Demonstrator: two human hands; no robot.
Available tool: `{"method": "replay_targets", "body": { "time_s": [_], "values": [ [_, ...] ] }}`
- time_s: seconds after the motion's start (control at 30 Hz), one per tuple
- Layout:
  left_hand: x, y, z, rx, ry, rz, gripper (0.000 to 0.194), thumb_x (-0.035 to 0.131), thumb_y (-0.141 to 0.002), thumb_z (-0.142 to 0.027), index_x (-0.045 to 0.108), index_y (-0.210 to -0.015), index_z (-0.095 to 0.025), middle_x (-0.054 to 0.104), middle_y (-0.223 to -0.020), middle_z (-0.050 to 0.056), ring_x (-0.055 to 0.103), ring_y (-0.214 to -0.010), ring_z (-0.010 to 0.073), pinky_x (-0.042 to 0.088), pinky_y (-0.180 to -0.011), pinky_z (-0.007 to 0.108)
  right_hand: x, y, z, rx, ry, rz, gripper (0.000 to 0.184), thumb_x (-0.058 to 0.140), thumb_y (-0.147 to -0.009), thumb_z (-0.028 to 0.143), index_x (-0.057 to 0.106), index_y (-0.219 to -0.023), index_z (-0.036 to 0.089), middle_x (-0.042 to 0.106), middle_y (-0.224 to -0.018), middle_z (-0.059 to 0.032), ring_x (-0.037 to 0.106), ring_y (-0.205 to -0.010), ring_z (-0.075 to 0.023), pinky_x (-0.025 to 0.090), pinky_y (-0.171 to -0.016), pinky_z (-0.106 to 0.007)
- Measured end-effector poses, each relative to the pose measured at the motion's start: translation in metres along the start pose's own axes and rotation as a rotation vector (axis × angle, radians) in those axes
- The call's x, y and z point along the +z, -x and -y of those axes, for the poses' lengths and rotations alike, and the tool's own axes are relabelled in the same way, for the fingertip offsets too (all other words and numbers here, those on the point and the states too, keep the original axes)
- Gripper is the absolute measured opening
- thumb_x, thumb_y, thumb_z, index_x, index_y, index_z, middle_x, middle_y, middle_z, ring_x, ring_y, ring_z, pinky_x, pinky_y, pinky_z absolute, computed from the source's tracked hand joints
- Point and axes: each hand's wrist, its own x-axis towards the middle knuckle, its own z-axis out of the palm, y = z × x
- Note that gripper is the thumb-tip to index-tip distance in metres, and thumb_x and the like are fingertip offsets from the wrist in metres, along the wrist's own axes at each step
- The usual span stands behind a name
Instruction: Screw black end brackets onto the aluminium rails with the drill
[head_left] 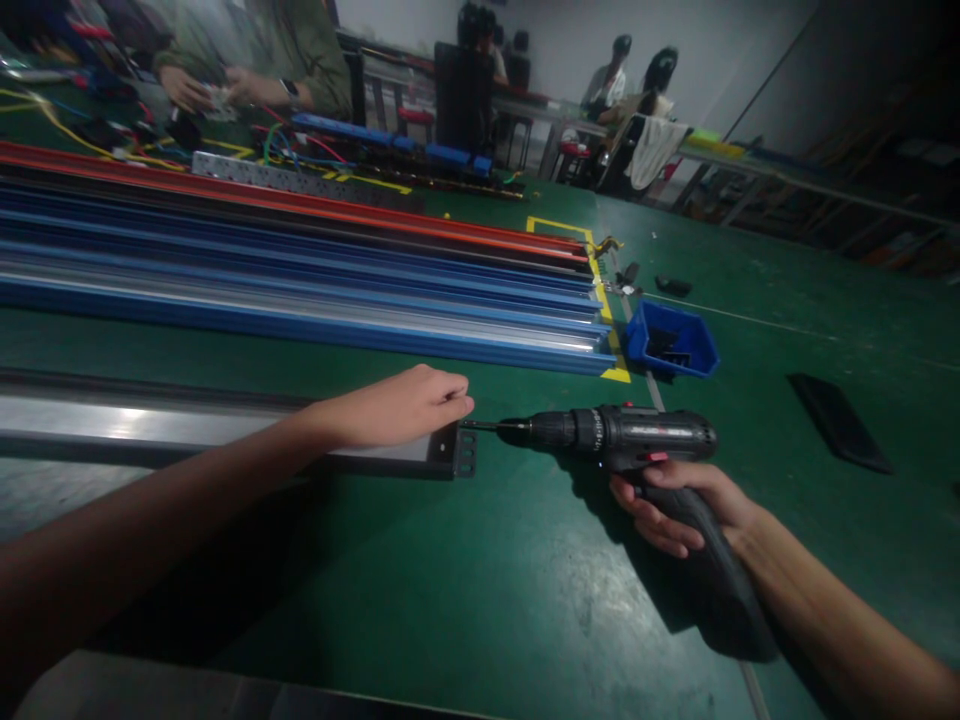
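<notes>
Green table (pixel 525 600), right hand (pixel 716 490) wrapped round the drill (pixel 652 432), bit (pixel 487 427) pointing left from it at the end cap (pixel 466 452) of a metal bar (pixel 112 425) running lengthwise under the left hand (pixel 409 405), nearer that cap, fingers curled, can't tell if pinching anything

Green table (pixel 480 590): grey rail (pixel 225 422), blue rails (pixel 337 318) (bin (pixel 679 318) alongside).
</notes>
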Motion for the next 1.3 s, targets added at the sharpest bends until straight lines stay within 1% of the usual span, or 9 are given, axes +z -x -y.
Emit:
{"method": "replay_targets", "body": {
  "time_s": [0.27,0.43,0.77,0.93,1.17,1.3],
  "values": [
    [0.0006,-0.0006,-0.0009,0.002,-0.014,-0.005,0.041,0.037,-0.102,-0.046,0.048,-0.074,-0.019,0.054,-0.073,-0.001,0.048,-0.068,0.0138,0.029,-0.064,0.029,0.0005,0.0001,-0.001,0.003,-0.007,-0.002,0.028,0.059,-0.094,0.027,0.073,-0.099,0.003,0.066,-0.071,-0.0053,0.051,-0.036,-0.0044,0.055,-0.047,-0.021],
    [0.0014,-0.001,0.0006,0.001,-0.014,0.002,0.042,0.037,-0.102,-0.048,0.048,-0.074,-0.019,0.054,-0.073,-0.001,0.047,-0.068,0.0139,0.029,-0.063,0.029,0.0011,-0.0001,-0.0005,-0.004,-0.002,0.0,0.028,0.058,-0.094,0.027,0.073,-0.099,0.003,0.066,-0.072,-0.0056,0.049,-0.036,-0.0038,0.054,-0.046,-0.02],
    [0.0004,-0.0005,-0.0013,0.006,-0.01,-0.005,0.041,0.036,-0.101,-0.047,0.049,-0.073,-0.019,0.055,-0.073,0.0,0.048,-0.068,0.0147,0.029,-0.064,0.03,0.0024,0.0006,0.0,0.013,0.023,-0.015,0.028,0.059,-0.093,0.029,0.073,-0.098,0.005,0.065,-0.069,-0.0037,0.046,-0.035,-0.004,0.053,-0.046,-0.021],
    [-0.0001,0.0,-0.0005,0.003,0.005,-0.006,0.04,0.037,-0.101,-0.047,0.049,-0.074,-0.019,0.056,-0.073,0.0,0.048,-0.067,0.0149,0.029,-0.063,0.03,0.0025,-0.0001,0.0011,0.014,0.034,-0.02,0.028,0.061,-0.093,0.029,0.073,-0.099,0.005,0.065,-0.07,-0.0043,0.046,-0.035,-0.0039,0.053,-0.046,-0.021],
    [0.0007,-0.0001,0.0004,0.008,-0.002,-0.014,0.041,0.037,-0.101,-0.047,0.049,-0.074,-0.019,0.055,-0.072,0.0,0.048,-0.067,0.0143,0.03,-0.063,0.03,-0.0003,-0.0005,0.0009,0.019,0.008,0.012,0.029,0.057,-0.093,0.027,0.072,-0.104,0.005,0.065,-0.074,-0.0055,0.046,-0.036,-0.0035,0.052,-0.047,-0.02],
    [0.0015,0.0,0.0013,0.01,-0.005,-0.014,0.042,0.036,-0.102,-0.048,0.052,-0.076,-0.019,0.057,-0.075,0.0,0.049,-0.069,0.0147,0.031,-0.065,0.03,-0.0003,-0.001,0.0013,0.018,0.006,0.024,0.03,0.057,-0.093,0.028,0.072,-0.104,0.004,0.065,-0.074,-0.0057,0.047,-0.036,-0.0036,0.052,-0.047,-0.02]
  ]
}}
